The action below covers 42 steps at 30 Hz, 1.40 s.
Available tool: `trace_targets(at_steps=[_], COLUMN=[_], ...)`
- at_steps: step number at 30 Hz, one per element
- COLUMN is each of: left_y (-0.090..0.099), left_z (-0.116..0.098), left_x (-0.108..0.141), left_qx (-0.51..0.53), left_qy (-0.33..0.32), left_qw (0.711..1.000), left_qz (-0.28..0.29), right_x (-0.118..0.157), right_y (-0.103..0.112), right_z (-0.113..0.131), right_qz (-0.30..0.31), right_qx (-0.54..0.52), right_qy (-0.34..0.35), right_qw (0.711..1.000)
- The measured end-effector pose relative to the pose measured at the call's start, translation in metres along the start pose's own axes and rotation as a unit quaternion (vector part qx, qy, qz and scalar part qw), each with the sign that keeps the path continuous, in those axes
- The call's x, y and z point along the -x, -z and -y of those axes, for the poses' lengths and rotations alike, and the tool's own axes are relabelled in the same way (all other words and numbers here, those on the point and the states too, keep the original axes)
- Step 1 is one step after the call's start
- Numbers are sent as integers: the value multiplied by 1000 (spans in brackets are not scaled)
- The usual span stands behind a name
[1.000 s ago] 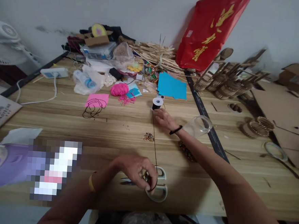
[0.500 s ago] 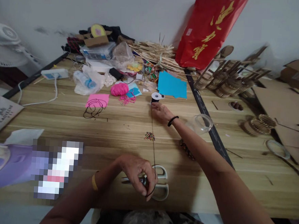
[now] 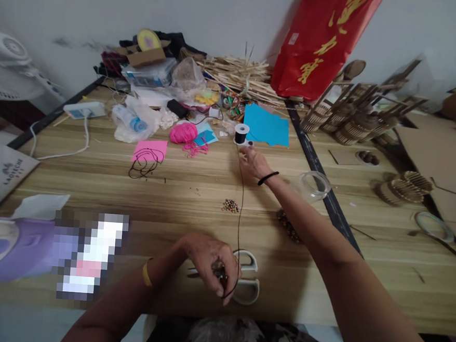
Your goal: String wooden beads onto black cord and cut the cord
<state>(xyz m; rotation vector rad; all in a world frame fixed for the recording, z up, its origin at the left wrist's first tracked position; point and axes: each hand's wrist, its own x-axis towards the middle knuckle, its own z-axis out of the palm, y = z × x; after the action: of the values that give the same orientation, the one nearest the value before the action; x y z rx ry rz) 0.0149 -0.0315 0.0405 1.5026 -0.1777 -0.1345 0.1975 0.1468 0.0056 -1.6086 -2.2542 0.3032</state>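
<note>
My left hand (image 3: 213,266) is closed in a pinch on a thin black cord (image 3: 241,219), above a pair of scissors (image 3: 246,291) with white handles. The cord runs up the table to a white-flanged spool of black cord (image 3: 241,135), which stands upright. Just in front of the spool is my right hand (image 3: 255,163), its fingers loosely apart beside the cord and off the spool. Between my hands lies a small heap of coloured beads (image 3: 230,206). More dark beads (image 3: 287,226) show partly behind my right forearm.
A clear round container (image 3: 316,186) stands right of my right arm. Pink paper (image 3: 150,150) with looped black cord, pink yarn (image 3: 184,133) and blue sheets (image 3: 268,126) lie farther back. Bamboo baskets (image 3: 344,122) stand at the right, a purple and white box (image 3: 19,253) at the left.
My right hand has come away from the spool, which now stands upright slightly farther back. The cord has gone from straight to slightly slack. My left hand keeps its pinch.
</note>
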Motion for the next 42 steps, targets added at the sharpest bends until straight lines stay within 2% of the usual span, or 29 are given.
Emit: trace_targets(at_steps=[3,7,9,11,14,17,21,25,27,30,35,42], left_y=[0,2,4,6,6,5,4,3,3,3,4,13], left_z=[0,-1,-1,0,3,6,11,15,16,14,18,38], left_x=[0,0,2,4,8,11,14,16,17,17,14,6], left_qx=[-6,7,5,-2,8,31,104,169,183,199,200,214], left_qy=[-29,1,1,-4,-20,-38,-52,-83,-73,-58,-27,-6], left_qw=[999,1000,1000,998,991,980,963,932,924,916,895,866], left_qz=[-20,-20,-28,-57,-130,-192,-245,-311,-328,-343,-398,-452], right_x=[13,29,39,53,79,105,128,138,141,145,152,155], right_y=[5,9,14,22,35,46,55,64,67,70,80,87], right_z=[7,12,17,25,41,56,61,55,52,51,48,31], right_qz=[47,72,73,78,142,240,338,378,381,365,293,164], right_qx=[37,54,23,-53,-211,-319,-417,-445,-453,-454,-428,-353], right_qy=[17,24,51,108,181,190,204,195,174,132,96,64], right_qw=[998,996,996,990,950,897,819,788,787,802,850,919])
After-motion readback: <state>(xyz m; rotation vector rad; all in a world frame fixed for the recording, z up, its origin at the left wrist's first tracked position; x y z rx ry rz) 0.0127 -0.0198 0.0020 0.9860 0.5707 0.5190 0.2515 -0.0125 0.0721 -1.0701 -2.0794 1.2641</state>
